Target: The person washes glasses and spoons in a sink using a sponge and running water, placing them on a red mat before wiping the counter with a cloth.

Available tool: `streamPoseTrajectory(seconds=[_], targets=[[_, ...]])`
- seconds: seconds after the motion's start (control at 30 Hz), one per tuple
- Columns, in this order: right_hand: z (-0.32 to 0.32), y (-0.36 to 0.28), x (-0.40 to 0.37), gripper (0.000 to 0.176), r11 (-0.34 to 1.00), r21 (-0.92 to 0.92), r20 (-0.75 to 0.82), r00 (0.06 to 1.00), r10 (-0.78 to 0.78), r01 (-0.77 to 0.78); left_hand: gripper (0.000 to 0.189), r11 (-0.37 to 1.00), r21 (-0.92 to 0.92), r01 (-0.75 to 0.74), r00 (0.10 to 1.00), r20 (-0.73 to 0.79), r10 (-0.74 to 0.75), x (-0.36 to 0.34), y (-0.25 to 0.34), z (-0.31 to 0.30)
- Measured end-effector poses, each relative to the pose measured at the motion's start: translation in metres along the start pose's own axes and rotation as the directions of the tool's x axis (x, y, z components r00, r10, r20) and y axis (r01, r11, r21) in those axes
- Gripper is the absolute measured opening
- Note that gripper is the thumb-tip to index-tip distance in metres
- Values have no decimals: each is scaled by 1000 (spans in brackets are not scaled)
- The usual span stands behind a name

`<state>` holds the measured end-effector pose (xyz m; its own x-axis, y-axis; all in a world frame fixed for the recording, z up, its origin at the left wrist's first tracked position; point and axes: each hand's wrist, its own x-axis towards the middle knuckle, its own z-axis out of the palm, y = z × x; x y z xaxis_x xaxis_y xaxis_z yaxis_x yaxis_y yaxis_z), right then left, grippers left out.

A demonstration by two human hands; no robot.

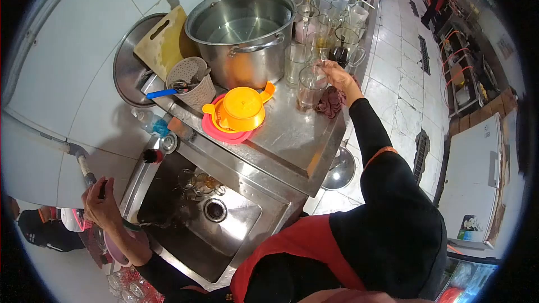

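My right hand [339,80] has its fingers at the rim and handle side of a clear glass mug [311,87] on the steel counter. A dark red cloth [331,102] lies beside that mug, below my wrist. More glasses [297,62] stand just behind. My left hand [102,205] is raised at the left of the sink, near a grey pipe, its fingers curled with a dark, unclear spot between them. In the sink [247,230] several glass mugs [199,183] lie near the drain.
A large steel pot [241,50] of water stands on the counter [281,129], with an orange strainer [244,108], a pink bowl [224,132], a utensil basket [193,84] and a cutting board [163,45] nearby. Two people are partly visible: a dark-clothed person [42,230] at left, another [435,5] far right.
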<state>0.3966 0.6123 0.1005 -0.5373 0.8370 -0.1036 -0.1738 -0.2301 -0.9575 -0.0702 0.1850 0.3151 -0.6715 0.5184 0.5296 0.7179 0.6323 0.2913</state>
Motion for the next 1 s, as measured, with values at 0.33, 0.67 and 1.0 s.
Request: streamPoseTrajectory(seconds=[0.33, 0.67, 1.0], targets=[[60, 28, -43, 29, 998, 69, 167, 986, -5, -7, 38, 953, 205, -224, 756, -581, 303, -71, 26, 5], [131, 6, -89, 24, 999, -29, -119, 992, -27, 24, 42, 973, 22, -231, 815, -543, 205, -138, 23, 6], [279, -49, -176, 17, 967, -226, -20, 992, -123, 116, 65, 211, -603, 769, 479, 763, 434, -212, 32, 30]])
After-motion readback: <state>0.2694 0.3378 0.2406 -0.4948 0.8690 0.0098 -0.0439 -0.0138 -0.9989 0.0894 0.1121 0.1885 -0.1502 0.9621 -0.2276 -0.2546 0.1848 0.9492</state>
